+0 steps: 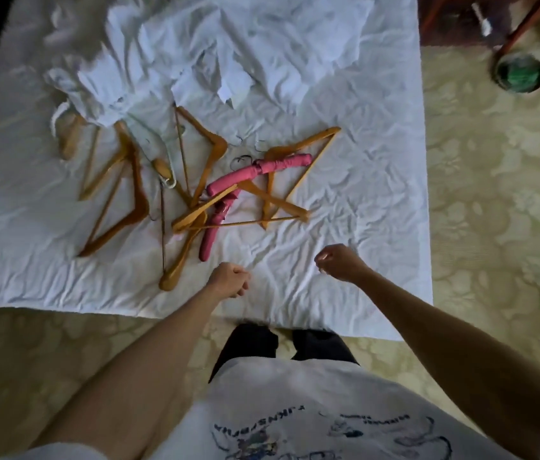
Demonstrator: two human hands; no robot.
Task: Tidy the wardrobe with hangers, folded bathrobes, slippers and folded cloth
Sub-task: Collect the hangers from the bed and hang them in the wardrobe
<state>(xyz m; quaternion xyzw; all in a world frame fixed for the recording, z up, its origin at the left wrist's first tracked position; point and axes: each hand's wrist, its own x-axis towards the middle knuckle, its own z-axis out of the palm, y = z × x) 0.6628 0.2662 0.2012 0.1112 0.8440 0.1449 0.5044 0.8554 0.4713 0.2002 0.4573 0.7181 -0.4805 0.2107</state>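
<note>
White bedsheet (345, 234) holds tangled hangers (195, 194), long axes crossing every direction.

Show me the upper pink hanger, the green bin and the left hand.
Upper pink hanger (283, 163): head view, on its padded arm.
Green bin (520, 73): head view, on the green inside.
Left hand (229, 279): head view, on its back.

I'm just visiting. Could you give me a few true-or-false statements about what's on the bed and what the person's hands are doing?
1. Wooden hangers lie tangled on the white bed sheet. True.
2. The right hand grips a hanger. False: its fingers are curled and it holds nothing.
3. Pink padded hangers lie among the wooden ones. True.
4. The white garments are neatly folded. False: they lie crumpled beyond the hangers.
5. The left hand rests on the pink hangers. False: it is apart from them, holding nothing.
</note>
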